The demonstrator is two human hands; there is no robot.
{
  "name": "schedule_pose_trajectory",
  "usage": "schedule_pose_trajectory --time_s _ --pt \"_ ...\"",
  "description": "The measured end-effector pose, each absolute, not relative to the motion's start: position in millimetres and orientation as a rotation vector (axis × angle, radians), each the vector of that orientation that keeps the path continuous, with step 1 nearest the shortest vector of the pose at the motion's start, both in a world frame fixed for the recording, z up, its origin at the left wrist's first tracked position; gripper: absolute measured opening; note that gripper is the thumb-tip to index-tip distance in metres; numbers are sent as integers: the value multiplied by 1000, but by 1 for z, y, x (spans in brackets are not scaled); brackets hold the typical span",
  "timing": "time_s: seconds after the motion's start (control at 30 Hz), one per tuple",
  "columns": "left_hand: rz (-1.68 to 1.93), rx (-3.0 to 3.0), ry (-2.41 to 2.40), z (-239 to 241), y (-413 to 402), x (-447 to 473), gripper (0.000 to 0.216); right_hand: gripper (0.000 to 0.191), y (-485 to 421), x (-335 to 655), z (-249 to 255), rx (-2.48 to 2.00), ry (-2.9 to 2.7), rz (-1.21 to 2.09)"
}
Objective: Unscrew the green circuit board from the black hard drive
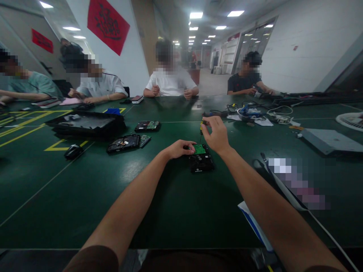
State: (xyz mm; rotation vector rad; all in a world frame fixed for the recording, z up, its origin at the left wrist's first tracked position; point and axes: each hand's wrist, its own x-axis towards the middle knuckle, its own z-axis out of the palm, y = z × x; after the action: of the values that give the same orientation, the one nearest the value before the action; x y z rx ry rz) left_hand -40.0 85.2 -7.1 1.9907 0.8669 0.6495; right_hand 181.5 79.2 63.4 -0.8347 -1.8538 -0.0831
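A black hard drive [202, 163] with a green circuit board [199, 149] facing up lies on the dark green table in front of me. My left hand [181, 149] grips the drive's far left side, its thumb at the board's edge. Above the board, my right hand [217, 130] pinches a small screwdriver [201, 127] with a yellow and black handle. The screwdriver stands upright with its thin shaft pointing down at the board. Its tip is too small to make out.
Left of the drive lie an opened hard drive [124, 144], a loose circuit board [145, 141], another drive [147, 125], a black tray [86, 124] and a mouse [73, 151]. Cables [252, 112] and a grey metal case [331, 140] are at right. Several people sit across the table.
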Motion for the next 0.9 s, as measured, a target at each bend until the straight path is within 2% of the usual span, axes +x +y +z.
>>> schedule_pose_trajectory --time_s 0.9 --pt "627 1980 873 -4 83 -40 17 24 81 182 62 -854 -1813 -82"
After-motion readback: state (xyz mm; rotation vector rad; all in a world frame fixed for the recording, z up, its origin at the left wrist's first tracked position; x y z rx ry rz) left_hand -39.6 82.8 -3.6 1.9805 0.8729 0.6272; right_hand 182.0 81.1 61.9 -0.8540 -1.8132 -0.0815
